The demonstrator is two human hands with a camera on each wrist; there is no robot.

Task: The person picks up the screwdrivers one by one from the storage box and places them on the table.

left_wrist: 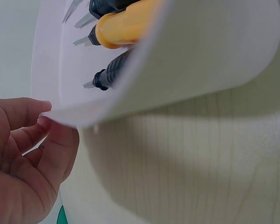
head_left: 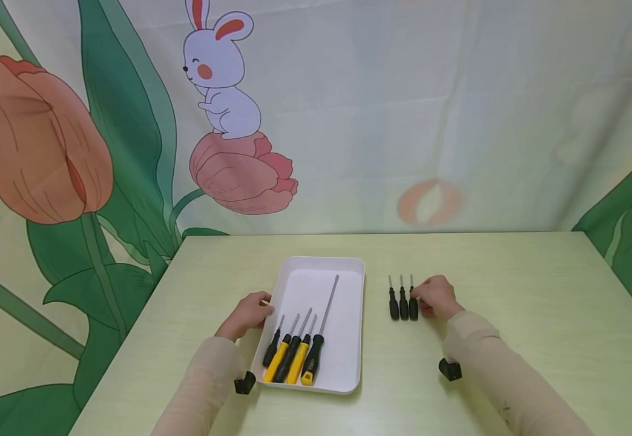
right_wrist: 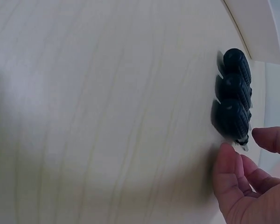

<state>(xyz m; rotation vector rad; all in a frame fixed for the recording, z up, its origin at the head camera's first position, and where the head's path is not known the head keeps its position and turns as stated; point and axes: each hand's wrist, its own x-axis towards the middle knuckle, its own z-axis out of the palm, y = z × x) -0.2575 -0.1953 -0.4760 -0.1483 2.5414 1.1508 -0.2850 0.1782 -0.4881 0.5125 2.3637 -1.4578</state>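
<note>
A white tray (head_left: pixel 338 369) holds several screwdrivers with black or yellow handles, including a long-shafted black-and-yellow screwdriver (head_left: pixel 313 360). My left hand (head_left: pixel 247 315) pinches the tray's left rim between thumb and fingers; the left wrist view shows this rim (left_wrist: pixel 79 116) close up. To the right of the tray, three small black screwdrivers lie side by side on the table, tips pointing away: a left one (head_left: pixel 394 306), a middle one (head_left: pixel 404 307) and a right one (head_left: pixel 413 309). My right hand (head_left: pixel 437 297) is at the right one, thumb and fingertips apart near its neck (right_wrist: pixel 242 141).
The pale wood-grain table (head_left: pixel 512 290) ends at a printed cloth backdrop (head_left: pixel 348 121) with a rabbit and tulips. A small black device (head_left: pixel 245 383) sits at the left wrist, another black device (head_left: pixel 450 369) at the right.
</note>
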